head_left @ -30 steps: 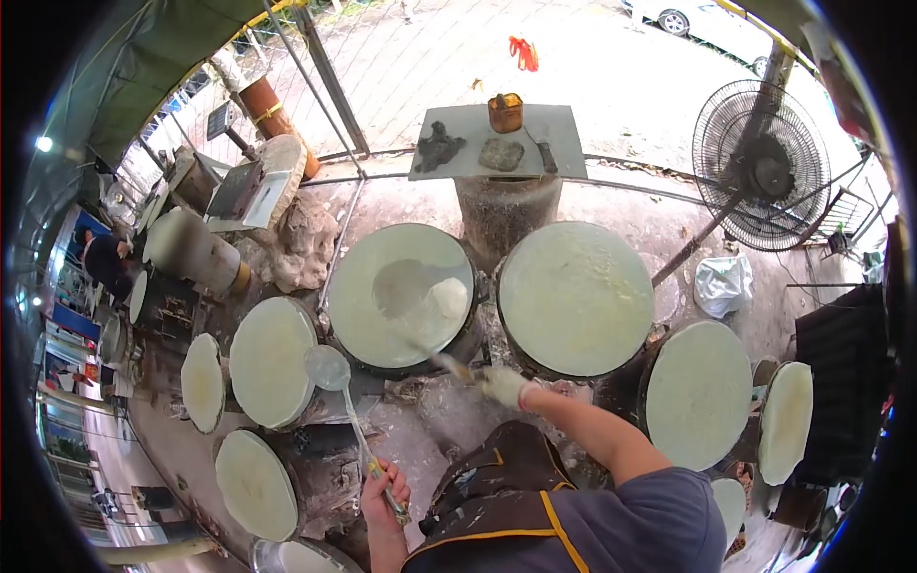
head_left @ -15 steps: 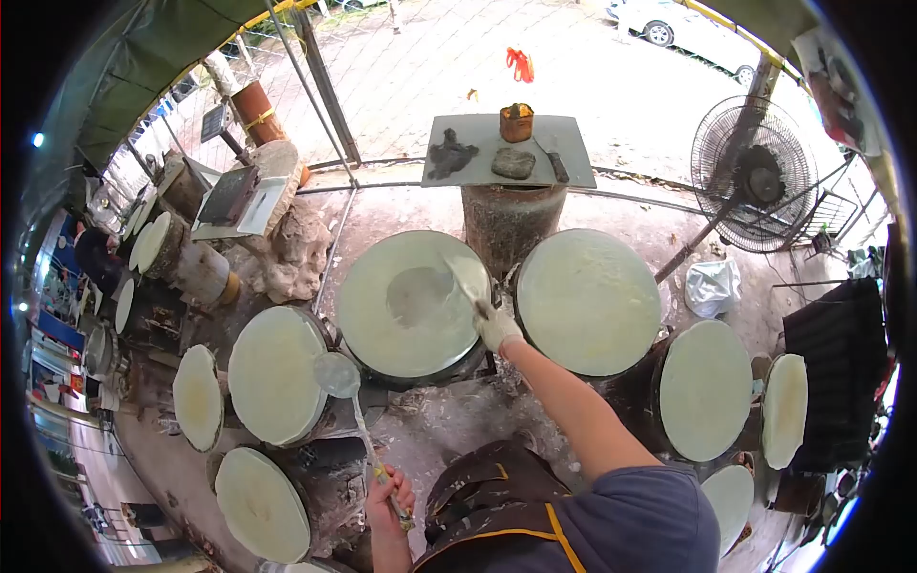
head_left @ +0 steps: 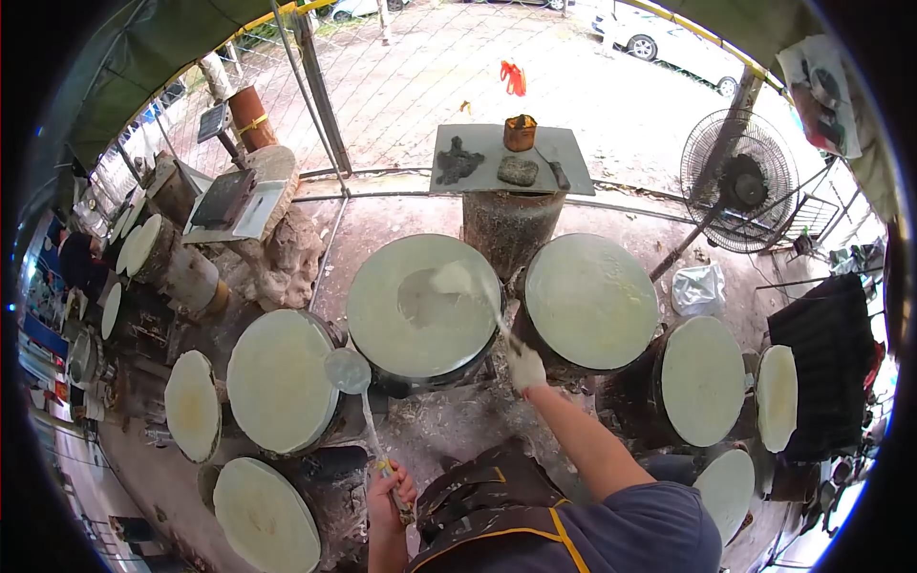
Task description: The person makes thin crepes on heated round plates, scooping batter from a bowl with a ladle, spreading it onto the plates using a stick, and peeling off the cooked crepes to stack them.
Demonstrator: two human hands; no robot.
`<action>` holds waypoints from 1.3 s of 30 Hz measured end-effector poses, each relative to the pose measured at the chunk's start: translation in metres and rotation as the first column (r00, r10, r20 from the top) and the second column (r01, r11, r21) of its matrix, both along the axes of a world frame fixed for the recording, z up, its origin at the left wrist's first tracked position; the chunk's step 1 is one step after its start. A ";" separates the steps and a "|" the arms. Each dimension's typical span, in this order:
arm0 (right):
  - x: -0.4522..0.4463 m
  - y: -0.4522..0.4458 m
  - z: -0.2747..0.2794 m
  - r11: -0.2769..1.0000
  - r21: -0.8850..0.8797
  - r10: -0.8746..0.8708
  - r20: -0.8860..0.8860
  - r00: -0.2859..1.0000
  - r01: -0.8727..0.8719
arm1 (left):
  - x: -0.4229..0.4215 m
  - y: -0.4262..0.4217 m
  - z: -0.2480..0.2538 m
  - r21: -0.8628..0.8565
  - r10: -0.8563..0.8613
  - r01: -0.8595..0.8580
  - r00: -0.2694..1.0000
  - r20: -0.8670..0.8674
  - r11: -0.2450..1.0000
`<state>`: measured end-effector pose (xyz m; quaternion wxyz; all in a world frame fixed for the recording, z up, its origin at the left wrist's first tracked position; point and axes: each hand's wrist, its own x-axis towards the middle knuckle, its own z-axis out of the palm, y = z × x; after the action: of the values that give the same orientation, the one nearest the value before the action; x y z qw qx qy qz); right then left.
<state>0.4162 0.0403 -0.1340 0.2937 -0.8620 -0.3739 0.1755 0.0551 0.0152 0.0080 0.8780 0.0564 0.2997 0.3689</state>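
My left hand [head_left: 392,487] is wrapped round the handle of a ladle [head_left: 348,371], whose round pale bowl hangs by the right edge of the left round griddle [head_left: 282,382]. My right hand [head_left: 524,367], in a whitish glove, grips a spreader [head_left: 499,310] with a blurred blade. That blade reaches over the right part of the centre griddle [head_left: 382,315]. Pale batter covers this griddle, with a greyer patch near its middle. Just right of my right hand stands another batter-coated griddle [head_left: 592,301].
More pale rounds lie at left [head_left: 193,406], lower left [head_left: 266,516] and right [head_left: 703,382]. Ahead, a board [head_left: 458,143] on a drum bears a tin, a stone and a knife. A fan [head_left: 740,181] stands at upper right. A person [head_left: 81,263] is at far left.
My right hand and the spreader have swung across the centre griddle and back toward its right edge. The white mound seen there earlier has been spread. My left hand still holds the ladle.
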 end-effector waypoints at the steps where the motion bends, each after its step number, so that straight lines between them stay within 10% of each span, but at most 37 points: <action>1: -0.017 -0.024 0.017 1.000 -0.020 0.010 -0.137 0.990 -0.012 | -0.003 0.002 0.001 -0.003 -0.016 0.016 1.000 -0.004 1.000; 5: -0.052 -0.075 -0.005 1.000 0.021 0.016 -0.470 0.882 -0.007 | -0.010 0.007 -0.004 -0.008 -0.035 0.035 0.999 -0.009 0.999; 8: -0.068 -0.014 0.023 0.873 0.144 -0.300 -0.595 0.745 0.466 | -0.010 0.010 -0.005 -0.034 -0.024 0.023 0.999 -0.045 0.999; 10: -0.059 0.029 0.006 0.971 0.151 -0.078 -0.535 0.841 0.185 | -0.007 0.012 -0.006 -0.040 -0.026 0.024 0.998 -0.054 0.999; 13: -0.030 0.060 0.003 0.938 0.148 -0.103 -0.743 0.661 0.313 | -0.004 0.016 -0.006 -0.035 -0.044 0.042 0.996 -0.083 0.999; 17: -0.034 0.061 -0.004 0.978 0.035 -0.181 -0.365 0.913 0.208 | 0.000 0.019 -0.010 -0.057 -0.058 0.052 0.990 -0.127 0.997; 20: -0.004 0.088 0.021 0.986 -0.050 0.127 -0.382 0.915 -0.158 | 0.006 0.015 -0.007 -0.093 -0.055 0.043 0.991 -0.122 0.995; 24: 0.028 0.084 0.044 0.998 -0.046 -0.043 -0.189 0.981 0.035 | 0.020 0.013 -0.004 -0.069 -0.027 0.015 0.985 -0.170 0.997; 30: 0.049 0.116 0.051 0.894 -0.066 0.399 -0.332 0.855 -0.443 | 0.047 0.002 -0.009 -0.098 0.024 -0.039 0.988 -0.153 0.994; 34: 0.070 0.127 0.012 0.920 0.001 0.339 -0.506 0.793 -0.393 | 0.063 -0.011 -0.015 -0.117 0.080 -0.100 0.982 -0.169 0.988; 39: 0.087 0.094 0.055 0.709 0.055 0.694 -0.232 0.681 -0.703 | 0.066 -0.025 -0.019 -0.182 0.085 -0.106 0.989 -0.119 0.978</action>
<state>0.5031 0.1348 -0.0786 0.2298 -0.6326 -0.6330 0.3825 0.1212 -0.0094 -0.0110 0.8427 -0.0207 0.3838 0.3770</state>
